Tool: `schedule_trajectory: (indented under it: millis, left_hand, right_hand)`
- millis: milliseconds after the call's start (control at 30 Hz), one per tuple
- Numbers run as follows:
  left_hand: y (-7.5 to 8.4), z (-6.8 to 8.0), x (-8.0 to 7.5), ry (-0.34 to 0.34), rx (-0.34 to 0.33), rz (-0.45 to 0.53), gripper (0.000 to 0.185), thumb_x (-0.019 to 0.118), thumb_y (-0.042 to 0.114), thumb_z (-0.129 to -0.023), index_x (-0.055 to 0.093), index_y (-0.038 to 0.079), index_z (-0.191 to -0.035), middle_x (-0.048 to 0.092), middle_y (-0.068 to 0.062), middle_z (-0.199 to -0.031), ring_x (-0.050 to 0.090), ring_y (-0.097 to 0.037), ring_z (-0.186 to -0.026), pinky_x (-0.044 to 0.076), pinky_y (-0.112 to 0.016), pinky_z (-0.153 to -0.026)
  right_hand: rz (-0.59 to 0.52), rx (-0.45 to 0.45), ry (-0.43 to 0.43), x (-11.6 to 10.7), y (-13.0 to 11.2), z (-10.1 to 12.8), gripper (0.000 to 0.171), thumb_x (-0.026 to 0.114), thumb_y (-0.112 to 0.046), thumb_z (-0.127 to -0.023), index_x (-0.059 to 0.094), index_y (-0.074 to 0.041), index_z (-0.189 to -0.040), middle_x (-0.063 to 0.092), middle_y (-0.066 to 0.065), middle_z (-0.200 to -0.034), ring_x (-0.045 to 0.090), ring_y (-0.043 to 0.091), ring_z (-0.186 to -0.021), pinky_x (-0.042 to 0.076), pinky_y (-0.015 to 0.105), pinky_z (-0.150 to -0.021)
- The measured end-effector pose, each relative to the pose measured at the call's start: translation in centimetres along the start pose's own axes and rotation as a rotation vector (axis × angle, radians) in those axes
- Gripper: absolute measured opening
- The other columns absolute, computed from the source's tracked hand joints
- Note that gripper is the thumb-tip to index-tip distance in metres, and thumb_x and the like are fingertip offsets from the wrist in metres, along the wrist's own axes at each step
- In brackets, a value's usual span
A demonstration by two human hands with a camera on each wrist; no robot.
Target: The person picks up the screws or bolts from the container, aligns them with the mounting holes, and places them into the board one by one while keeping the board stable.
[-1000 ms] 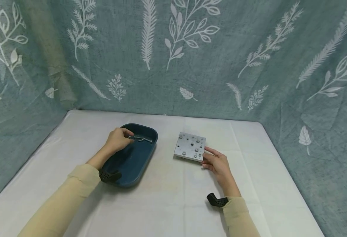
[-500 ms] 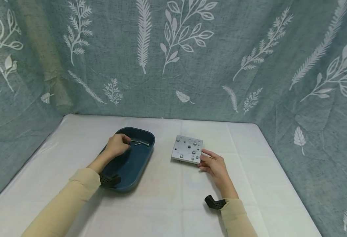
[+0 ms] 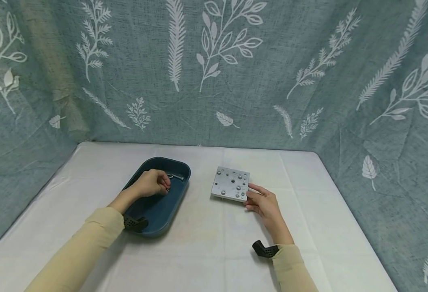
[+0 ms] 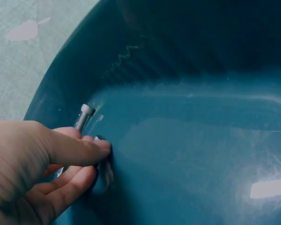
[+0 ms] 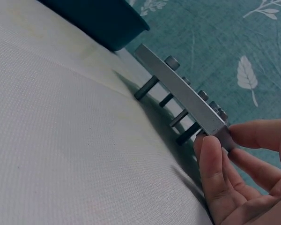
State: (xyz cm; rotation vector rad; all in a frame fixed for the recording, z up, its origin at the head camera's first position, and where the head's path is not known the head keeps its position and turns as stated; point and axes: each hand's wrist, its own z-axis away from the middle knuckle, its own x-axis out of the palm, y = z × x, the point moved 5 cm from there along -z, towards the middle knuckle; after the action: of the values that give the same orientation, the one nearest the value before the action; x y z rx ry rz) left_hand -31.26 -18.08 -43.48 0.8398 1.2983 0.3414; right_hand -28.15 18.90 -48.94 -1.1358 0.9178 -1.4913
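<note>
- Left hand (image 3: 153, 184) has curled further into the blue tray (image 3: 179, 163) since the earlier frames, fingers now closing round a bolt (image 4: 84, 116) at the tray's far end.
- Right hand (image 3: 264, 202) pinches the near corner of the metal plate (image 3: 231, 184) on the table.
- Plate already carries several bolts; some holes remain unfilled.

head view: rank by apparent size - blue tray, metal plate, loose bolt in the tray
1. Dark blue oval plastic tray, clearly largest.
2. Square grey metal plate with bolts in its holes, about a third of the tray.
3. Silver socket-head bolt in the tray, far smallest, partly hidden by the left hand.
</note>
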Motion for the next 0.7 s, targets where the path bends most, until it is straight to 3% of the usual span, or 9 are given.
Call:
schedule_trajectory:
  millis: [233,467,700]
  left_hand:
    - [0.2,-0.1,0.5,-0.045,0.016,0.006,0.023,0.083,-0.004,-0.074,0.066,0.000,-0.089,0.067,-0.004,-0.080,0.066,-0.017,-0.074,0.055,-0.032,-0.067]
    - [1.0,-0.4,1.4,-0.082,0.089,-0.019,0.016,0.080,-0.001,-0.080,0.065,0.002,-0.087,0.066,-0.001,-0.076,0.063,-0.014,-0.071,0.051,-0.031,-0.064]
    - [0.8,-0.3,1.7,-0.135,0.053,0.009,0.010,0.069,-0.009,-0.086,0.065,-0.003,-0.093,0.066,-0.004,-0.080,0.067,-0.016,-0.075,0.053,-0.031,-0.065]
  right_hand:
    - [0.000,0.003,-0.011,0.3,0.0,0.1,0.043,0.068,-0.002,-0.091,0.058,-0.003,-0.134,0.069,0.016,-0.103,0.066,0.019,-0.070,0.056,0.028,-0.061]
    - [0.023,0.002,0.017,-0.3,-0.2,0.3,0.043,0.067,-0.001,-0.092,0.059,-0.004,-0.134,0.068,0.016,-0.103,0.065,0.019,-0.069,0.056,0.027,-0.060]
    - [0.015,0.006,-0.004,0.1,-0.1,0.1,0.044,0.067,-0.001,-0.091,0.058,-0.004,-0.134,0.069,0.016,-0.103,0.066,0.019,-0.069,0.057,0.028,-0.061]
